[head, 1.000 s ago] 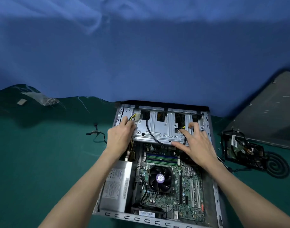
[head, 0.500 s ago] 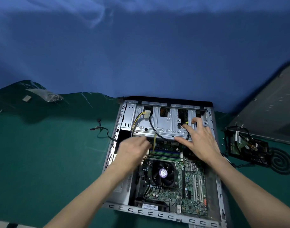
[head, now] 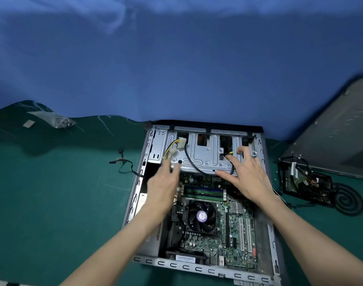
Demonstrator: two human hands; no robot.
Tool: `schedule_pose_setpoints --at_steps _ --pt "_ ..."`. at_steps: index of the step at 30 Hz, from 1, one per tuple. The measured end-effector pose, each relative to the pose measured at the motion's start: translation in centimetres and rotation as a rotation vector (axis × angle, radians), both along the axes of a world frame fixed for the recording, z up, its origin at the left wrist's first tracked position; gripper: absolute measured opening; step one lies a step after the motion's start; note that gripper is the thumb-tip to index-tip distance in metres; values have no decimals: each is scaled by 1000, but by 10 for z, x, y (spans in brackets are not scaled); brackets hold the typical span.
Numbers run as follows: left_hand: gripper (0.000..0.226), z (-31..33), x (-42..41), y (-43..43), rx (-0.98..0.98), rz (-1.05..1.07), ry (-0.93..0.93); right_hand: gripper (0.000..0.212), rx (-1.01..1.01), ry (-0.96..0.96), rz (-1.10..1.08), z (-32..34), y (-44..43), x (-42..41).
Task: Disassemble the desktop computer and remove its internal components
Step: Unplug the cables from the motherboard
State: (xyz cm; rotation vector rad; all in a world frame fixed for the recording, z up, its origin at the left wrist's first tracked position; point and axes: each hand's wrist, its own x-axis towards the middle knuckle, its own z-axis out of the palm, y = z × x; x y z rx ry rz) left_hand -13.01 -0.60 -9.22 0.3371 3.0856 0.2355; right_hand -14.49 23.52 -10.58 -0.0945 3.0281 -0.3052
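Observation:
The open desktop case lies flat on the green mat. Its grey drive cage spans the far end, above the motherboard, the CPU fan and the RAM sticks. My right hand rests on the cage's right part with spread fingers, the thumb at the cage's near edge. My left hand is blurred, its straight fingers reaching the cage's near left edge. Yellow and black wires with white connectors lie on the cage's left. My left arm hides most of the power supply.
A grey side panel leans at the right. A removed part with tangled cables and a black coil lie below that panel. A loose black cable and a plastic bag lie left. Blue cloth hangs behind.
My left hand left the cage's far left corner, dropped over the motherboard, then came back up to the cage's near edge. The white connectors now show. My right hand stayed put.

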Motion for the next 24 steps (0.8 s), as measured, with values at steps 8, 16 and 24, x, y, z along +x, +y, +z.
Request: schedule_pose_setpoints --at_steps 8,16,24 --pt "15 3 -13 -28 229 162 48 78 10 14 -1 0 0 1" --pt "17 3 -22 -33 510 265 -17 76 17 8 -1 1 -1 1" --pt "15 2 -5 -33 239 -80 117 79 25 23 6 2 -1 0"
